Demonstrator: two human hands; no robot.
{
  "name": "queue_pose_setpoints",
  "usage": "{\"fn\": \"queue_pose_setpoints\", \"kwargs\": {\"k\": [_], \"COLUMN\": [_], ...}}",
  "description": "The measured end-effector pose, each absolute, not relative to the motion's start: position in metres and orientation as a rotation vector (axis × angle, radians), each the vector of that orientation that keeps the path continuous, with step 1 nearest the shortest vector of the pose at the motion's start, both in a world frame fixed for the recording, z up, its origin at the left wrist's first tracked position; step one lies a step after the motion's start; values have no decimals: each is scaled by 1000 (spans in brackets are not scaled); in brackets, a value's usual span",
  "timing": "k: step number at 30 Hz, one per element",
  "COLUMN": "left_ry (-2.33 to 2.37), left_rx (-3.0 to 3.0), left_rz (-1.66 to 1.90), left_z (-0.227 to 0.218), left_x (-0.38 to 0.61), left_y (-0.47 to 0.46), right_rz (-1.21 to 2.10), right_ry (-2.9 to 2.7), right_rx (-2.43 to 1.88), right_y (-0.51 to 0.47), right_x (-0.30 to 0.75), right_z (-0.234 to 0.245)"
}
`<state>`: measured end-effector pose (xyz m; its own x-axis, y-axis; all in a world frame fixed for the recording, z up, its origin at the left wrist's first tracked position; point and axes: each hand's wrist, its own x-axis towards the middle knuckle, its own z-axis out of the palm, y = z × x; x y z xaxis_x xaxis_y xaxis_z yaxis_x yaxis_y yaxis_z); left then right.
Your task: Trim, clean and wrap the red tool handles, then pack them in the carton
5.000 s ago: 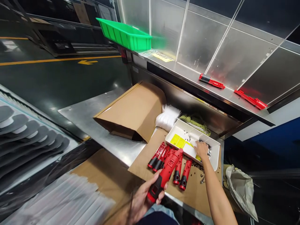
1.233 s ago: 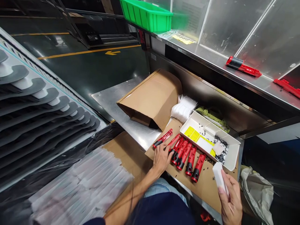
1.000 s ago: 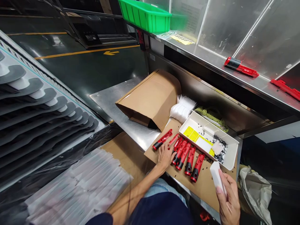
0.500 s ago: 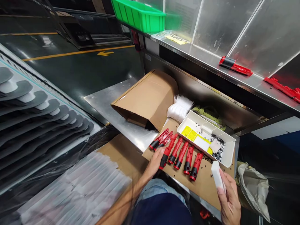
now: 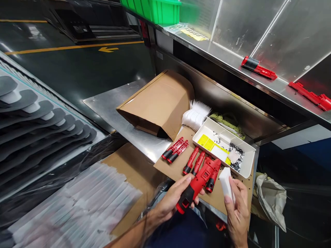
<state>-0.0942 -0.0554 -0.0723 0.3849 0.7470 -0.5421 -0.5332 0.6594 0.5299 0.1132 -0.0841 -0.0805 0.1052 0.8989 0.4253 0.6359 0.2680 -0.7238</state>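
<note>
Looking down in the head view, a steel bench (image 5: 116, 110) under a cardboard sheet (image 5: 170, 175) was seen. A red drill housing (image 5: 198, 184) was held above it, fingers closed around, by the left hand (image 5: 169, 201); a white foam block (image 5: 226, 184) was pinched by the right hand (image 5: 239, 220). A green crate (image 5: 152, 7) was cut off above.

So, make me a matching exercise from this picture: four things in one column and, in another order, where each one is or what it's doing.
Things:
1. left hand
2. right hand
3. yellow label
4. red tool shell

Places or states:
A. on the steel ledge
B. holding a white block
C. inside the white tray
D. holding a red power tool

Pairs: 1-D, 2-B, 3-C, 4-A.
</note>
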Motion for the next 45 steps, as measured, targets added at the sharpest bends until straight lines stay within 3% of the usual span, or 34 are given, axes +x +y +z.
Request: {"fn": "queue_pose_setpoints", "kwargs": {"k": [16, 26, 45], "left_ry": [764, 658, 238], "left_rx": [371, 314, -465], "left_rz": [718, 684, 382], "left_z": [-66, -68, -74], "left_x": [-92, -94, -102], "left_y": [-57, -58, -46], "right_rz": [37, 101, 13], "right_ry": [-1679, -1666, -1751], "right_rx": [-1505, -1534, -1457], "right_y": [-69, -66, -59], "right_x": [117, 117, 100], "right_z": [-63, -58, -59]}}
